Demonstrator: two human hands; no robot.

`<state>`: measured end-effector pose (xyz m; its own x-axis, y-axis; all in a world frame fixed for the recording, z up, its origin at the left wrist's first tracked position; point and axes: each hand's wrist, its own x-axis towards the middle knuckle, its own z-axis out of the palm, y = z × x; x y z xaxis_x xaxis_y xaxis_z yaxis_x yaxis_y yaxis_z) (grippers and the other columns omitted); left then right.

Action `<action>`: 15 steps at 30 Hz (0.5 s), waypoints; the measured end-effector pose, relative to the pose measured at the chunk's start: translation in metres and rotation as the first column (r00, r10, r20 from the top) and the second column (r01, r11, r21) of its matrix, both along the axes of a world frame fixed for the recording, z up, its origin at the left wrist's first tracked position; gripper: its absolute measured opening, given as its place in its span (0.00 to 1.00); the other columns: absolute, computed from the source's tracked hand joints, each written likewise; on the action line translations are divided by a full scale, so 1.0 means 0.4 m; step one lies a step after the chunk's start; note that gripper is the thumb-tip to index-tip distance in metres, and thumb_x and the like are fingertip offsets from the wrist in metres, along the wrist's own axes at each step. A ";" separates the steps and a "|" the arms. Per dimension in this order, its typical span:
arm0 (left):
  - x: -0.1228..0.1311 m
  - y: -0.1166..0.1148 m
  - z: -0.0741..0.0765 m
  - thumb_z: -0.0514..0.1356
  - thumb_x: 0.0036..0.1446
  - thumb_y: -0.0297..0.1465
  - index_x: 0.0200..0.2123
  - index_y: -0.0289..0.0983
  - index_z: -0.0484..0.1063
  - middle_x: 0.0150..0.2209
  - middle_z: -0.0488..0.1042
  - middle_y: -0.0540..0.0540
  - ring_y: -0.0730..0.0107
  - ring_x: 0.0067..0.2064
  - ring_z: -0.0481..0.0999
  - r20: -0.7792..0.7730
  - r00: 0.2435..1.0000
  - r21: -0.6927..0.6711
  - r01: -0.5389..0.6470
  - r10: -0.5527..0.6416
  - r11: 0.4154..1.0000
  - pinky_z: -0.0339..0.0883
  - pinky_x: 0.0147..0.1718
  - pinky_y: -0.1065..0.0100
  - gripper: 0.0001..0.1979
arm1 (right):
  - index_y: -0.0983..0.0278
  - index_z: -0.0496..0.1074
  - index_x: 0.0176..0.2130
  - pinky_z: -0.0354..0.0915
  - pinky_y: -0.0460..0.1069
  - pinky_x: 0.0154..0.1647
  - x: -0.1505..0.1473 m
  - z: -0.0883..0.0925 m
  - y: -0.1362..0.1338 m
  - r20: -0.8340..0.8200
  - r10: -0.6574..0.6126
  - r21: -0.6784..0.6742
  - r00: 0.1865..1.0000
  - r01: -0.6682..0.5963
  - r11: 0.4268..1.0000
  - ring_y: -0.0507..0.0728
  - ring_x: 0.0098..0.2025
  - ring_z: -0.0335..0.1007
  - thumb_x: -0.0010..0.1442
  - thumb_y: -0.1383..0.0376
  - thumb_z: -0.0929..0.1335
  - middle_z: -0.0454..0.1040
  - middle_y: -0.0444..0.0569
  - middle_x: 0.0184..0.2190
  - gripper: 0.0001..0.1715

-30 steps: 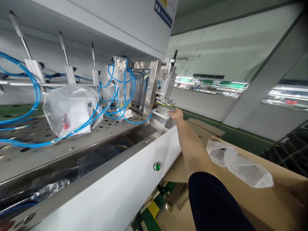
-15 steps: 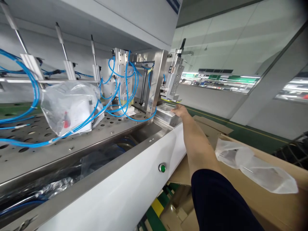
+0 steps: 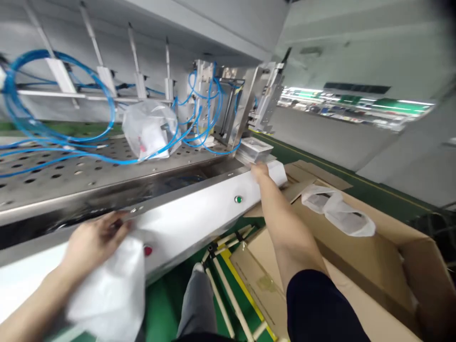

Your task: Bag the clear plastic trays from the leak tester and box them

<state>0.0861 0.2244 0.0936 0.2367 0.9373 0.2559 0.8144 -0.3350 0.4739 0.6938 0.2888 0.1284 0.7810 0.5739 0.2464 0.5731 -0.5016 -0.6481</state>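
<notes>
At the lower left, my left hand [image 3: 98, 240] is closed with its fingertips pinching the top of a white plastic bag [image 3: 119, 294], which hangs in front of the machine's white front panel [image 3: 199, 206]. My right arm reaches forward, and my right hand [image 3: 260, 171] is at the panel's top edge, just in front of a metal fixture block [image 3: 253, 149]. Its fingers are small and blurred, so their grip does not show. A green button [image 3: 238, 199] sits on the panel below that hand, and a red button [image 3: 147, 250] lies beside the white bag.
Loops of blue air hose [image 3: 114, 114] lie over the perforated metal deck [image 3: 71, 175] beside a clear bag of contents [image 3: 147, 126]. To the right stands an open cardboard box [image 3: 356, 256] with a translucent bag [image 3: 338, 211] on it. A tube frame [image 3: 223, 289] stands below.
My left hand has come into view with the white bag. My right hand has moved from the top of the fixture block toward me, to the panel edge. The view has shifted left and down.
</notes>
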 end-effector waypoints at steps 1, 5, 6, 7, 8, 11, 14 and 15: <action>0.002 -0.034 -0.011 0.53 0.59 0.57 0.51 0.46 0.83 0.36 0.86 0.46 0.51 0.37 0.84 -0.022 1.000 0.075 0.011 -0.009 0.997 0.67 0.31 0.62 0.30 | 0.74 0.72 0.65 0.66 0.53 0.67 -0.047 -0.024 -0.027 -0.001 0.037 -0.014 0.999 -0.037 0.999 0.65 0.64 0.71 0.72 0.60 0.68 0.74 0.66 0.61 0.29; -0.073 -0.185 -0.106 0.50 0.69 0.49 0.60 0.44 0.80 0.45 0.85 0.40 0.54 0.38 0.83 -0.114 0.989 0.145 0.113 -0.097 0.983 0.67 0.32 0.61 0.28 | 0.80 0.72 0.65 0.54 0.56 0.77 -0.183 -0.134 -0.139 0.079 0.163 -0.053 0.983 -0.159 0.986 0.67 0.73 0.59 0.70 0.63 0.65 0.67 0.71 0.66 0.32; -0.111 -0.221 -0.133 0.51 0.70 0.49 0.62 0.43 0.78 0.45 0.85 0.40 0.55 0.38 0.83 -0.093 0.994 0.136 0.078 -0.065 0.988 0.67 0.33 0.62 0.28 | 0.81 0.71 0.66 0.53 0.57 0.78 -0.200 -0.169 -0.163 0.133 0.167 -0.034 0.977 -0.164 0.986 0.68 0.74 0.57 0.69 0.61 0.64 0.66 0.71 0.67 0.34; -0.156 -0.255 -0.156 0.52 0.70 0.49 0.64 0.43 0.76 0.44 0.85 0.41 0.56 0.38 0.83 -0.052 0.999 0.133 0.013 -0.006 0.991 0.68 0.34 0.62 0.28 | 0.81 0.71 0.66 0.53 0.59 0.78 -0.211 -0.207 -0.182 0.163 0.160 -0.013 0.974 -0.160 0.987 0.70 0.74 0.57 0.68 0.60 0.64 0.65 0.72 0.68 0.36; -0.204 -0.285 -0.175 0.53 0.70 0.49 0.66 0.42 0.74 0.44 0.85 0.41 0.56 0.39 0.83 -0.006 0.997 0.130 -0.070 0.071 0.989 0.69 0.36 0.63 0.29 | 0.79 0.72 0.66 0.54 0.59 0.77 -0.217 -0.248 -0.197 0.205 0.152 0.027 0.967 -0.161 0.987 0.70 0.74 0.58 0.68 0.59 0.63 0.65 0.71 0.68 0.36; -0.353 -0.363 -0.193 0.55 0.69 0.49 0.73 0.39 0.63 0.41 0.84 0.43 0.56 0.40 0.83 0.063 0.929 0.087 -0.368 0.364 0.926 0.67 0.37 0.65 0.35 | 0.75 0.76 0.63 0.61 0.60 0.74 -0.231 -0.366 -0.220 0.350 0.091 0.241 0.932 -0.183 0.953 0.69 0.71 0.64 0.70 0.59 0.56 0.70 0.70 0.64 0.36; -0.468 -0.430 -0.166 0.56 0.68 0.49 0.76 0.39 0.53 0.39 0.83 0.45 0.57 0.36 0.80 -0.009 0.804 0.004 -0.594 0.594 0.804 0.58 0.31 0.67 0.40 | 0.76 0.74 0.64 0.61 0.62 0.74 -0.271 -0.431 -0.239 0.458 0.060 0.327 0.887 -0.230 0.917 0.71 0.71 0.64 0.71 0.55 0.54 0.70 0.71 0.64 0.40; -0.492 -0.448 -0.154 0.57 0.66 0.50 0.76 0.41 0.54 0.38 0.83 0.45 0.58 0.33 0.79 -0.023 0.775 -0.008 -0.632 0.632 0.775 0.54 0.29 0.67 0.40 | 0.77 0.73 0.65 0.61 0.63 0.74 -0.290 -0.437 -0.248 0.469 0.058 0.323 0.881 -0.232 0.918 0.72 0.71 0.63 0.71 0.53 0.55 0.69 0.72 0.65 0.41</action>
<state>-0.1107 0.0451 0.0322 -0.4057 0.8812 0.2427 0.8487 0.2646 0.4580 0.5776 0.1896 -0.0464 0.4537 0.4750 0.7540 0.8881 -0.1719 -0.4262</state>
